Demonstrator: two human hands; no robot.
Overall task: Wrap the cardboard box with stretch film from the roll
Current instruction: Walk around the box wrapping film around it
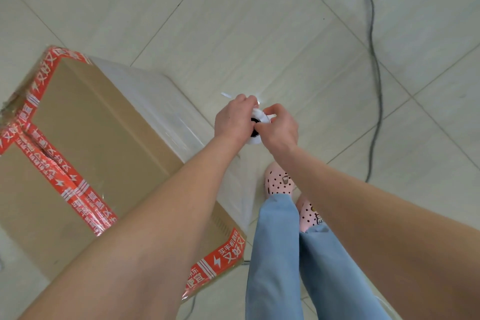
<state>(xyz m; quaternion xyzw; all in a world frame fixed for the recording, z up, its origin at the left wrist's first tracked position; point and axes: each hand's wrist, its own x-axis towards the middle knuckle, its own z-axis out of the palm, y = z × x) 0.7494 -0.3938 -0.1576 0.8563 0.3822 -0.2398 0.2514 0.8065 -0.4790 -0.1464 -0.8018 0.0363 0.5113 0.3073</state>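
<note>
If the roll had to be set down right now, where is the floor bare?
Bare tile lies beyond the left hand and right hand, between the cardboard box's far corner and the grey cable, and again right of that cable. Crowded: the strip by the pink shoes, hemmed by the box and the film running to the roll.

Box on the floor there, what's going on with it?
A person is wrapping the box in stretch film. The left hand and right hand both grip the roll, which is held upright just beside the box. Film already covers the side of the box facing the roll and seems to run on to the roll. The top, crossed with red tape, looks uncovered.
</note>
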